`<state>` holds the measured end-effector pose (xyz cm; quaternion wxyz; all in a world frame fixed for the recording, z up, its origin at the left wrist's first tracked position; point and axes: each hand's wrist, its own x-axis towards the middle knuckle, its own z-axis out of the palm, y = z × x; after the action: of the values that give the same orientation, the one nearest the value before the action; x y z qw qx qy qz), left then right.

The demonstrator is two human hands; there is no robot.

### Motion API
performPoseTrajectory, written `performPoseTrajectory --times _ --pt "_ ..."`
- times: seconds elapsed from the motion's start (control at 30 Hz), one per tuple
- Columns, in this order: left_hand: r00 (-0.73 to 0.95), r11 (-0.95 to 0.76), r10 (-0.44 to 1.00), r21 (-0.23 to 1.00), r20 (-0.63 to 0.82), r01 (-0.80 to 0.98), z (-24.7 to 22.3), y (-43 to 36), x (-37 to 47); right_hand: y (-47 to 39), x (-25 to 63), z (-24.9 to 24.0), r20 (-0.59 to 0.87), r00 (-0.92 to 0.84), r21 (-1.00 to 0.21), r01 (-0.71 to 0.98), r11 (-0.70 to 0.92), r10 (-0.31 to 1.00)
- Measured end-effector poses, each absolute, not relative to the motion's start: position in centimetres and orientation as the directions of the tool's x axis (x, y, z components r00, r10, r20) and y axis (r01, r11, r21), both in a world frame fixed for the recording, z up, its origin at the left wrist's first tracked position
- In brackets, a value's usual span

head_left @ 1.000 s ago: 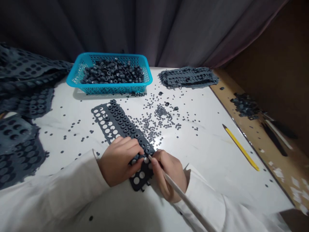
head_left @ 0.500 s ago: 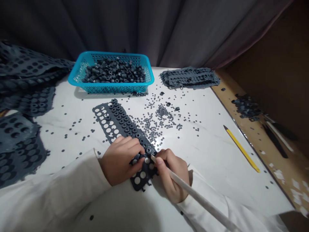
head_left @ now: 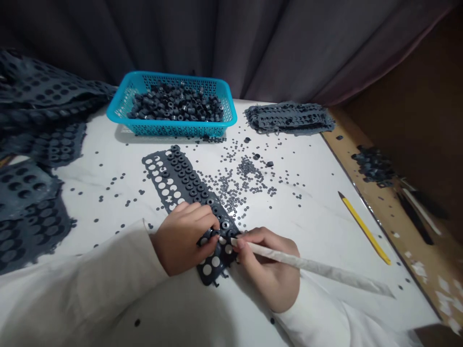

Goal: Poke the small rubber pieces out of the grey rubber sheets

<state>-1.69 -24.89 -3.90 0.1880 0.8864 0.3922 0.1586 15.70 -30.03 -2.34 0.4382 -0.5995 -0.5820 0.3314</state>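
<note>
A dark rubber sheet (head_left: 190, 185) with rows of ring-shaped pieces and round holes lies slantwise on the white table. My left hand (head_left: 188, 236) rests on its lower part, fingers curled and pinching at the sheet or a dark piece there. A white wrapped stick (head_left: 307, 262) is pinched between the thumb and fingers of my right hand (head_left: 273, 265). The stick's tip touches the sheet near its right edge, just right of my left thumb. What lies beneath my left fingers is mostly hidden.
Behind the sheet stands a blue basket (head_left: 173, 123) of small dark rings. Small black discs are scattered on the table (head_left: 307, 231). More perforated sheets (head_left: 36, 207) lie left, and a stack (head_left: 289, 118) sits at the back right. A yellow craft knife (head_left: 364, 229) lies right.
The stick in my right hand has swung from a steep slant to nearly level, and my right hand has turned and shifted slightly right. The view has shifted a little.
</note>
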Motion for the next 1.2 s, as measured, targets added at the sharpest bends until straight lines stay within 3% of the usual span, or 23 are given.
performPoseTrajectory --times 0.17,0.57,0.9,1.2 --pt "0.637 -0.614 0.758 0.478 0.135 0.628 -3.9 -24.9 -1.8 -30.2 15.3 -3.1 0.209 0.050 -0.814 0.562 0.145 0.977" --pt "0.640 -0.592 0.762 0.509 0.102 0.624 -4.0 -24.7 -1.7 -30.2 15.7 -3.3 0.216 -0.057 -0.806 0.553 0.211 0.975" --pt "0.642 -0.598 0.760 0.494 0.099 0.631 -4.2 -24.8 -1.7 -30.1 15.8 -3.8 0.247 -0.228 -0.705 0.625 0.336 0.942" --pt "0.645 -0.601 0.758 0.486 0.096 0.635 -4.0 -24.9 -1.8 -30.5 15.1 -4.1 0.297 -0.227 -0.640 0.673 0.370 0.927"
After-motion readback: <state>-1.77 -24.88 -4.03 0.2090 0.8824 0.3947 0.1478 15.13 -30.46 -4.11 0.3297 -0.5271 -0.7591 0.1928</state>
